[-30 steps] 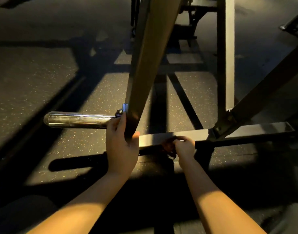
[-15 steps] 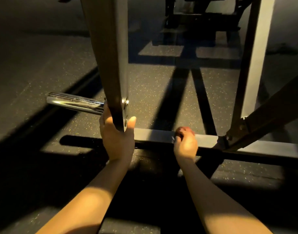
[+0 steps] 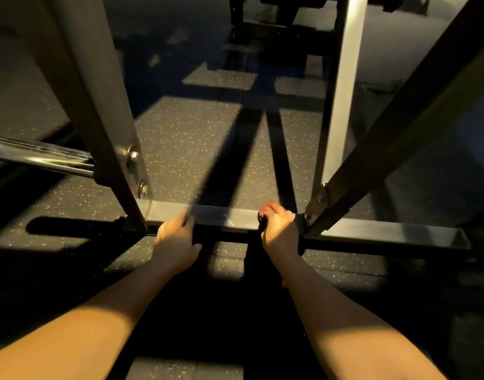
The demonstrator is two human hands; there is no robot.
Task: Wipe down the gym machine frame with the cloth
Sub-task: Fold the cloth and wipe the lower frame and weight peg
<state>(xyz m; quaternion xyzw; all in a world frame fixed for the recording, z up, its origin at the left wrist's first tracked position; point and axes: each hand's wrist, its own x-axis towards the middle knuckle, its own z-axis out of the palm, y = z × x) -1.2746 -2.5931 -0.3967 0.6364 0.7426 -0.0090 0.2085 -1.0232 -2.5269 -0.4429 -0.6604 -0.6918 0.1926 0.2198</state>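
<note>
At the far left a chrome bar is sticking out sideways from a slanted post; it is round, polished and catching the light. Two bolts are sitting in the post's flat painted face just above the base rail, a square metal tube with a smooth grey finish. The left hand is resting on that rail just right of the post's foot, fingers released and lying fairly straight over the top, thumb spreading toward the near side. I judge it is bracing the body. The right hand is pressing on the rail with its fingers clenching a dark cloth, which is mostly hidden under the fist. Just right of it, a pale upright and a dark diagonal brace are meeting the rail above the speckled rubber floor.
</note>
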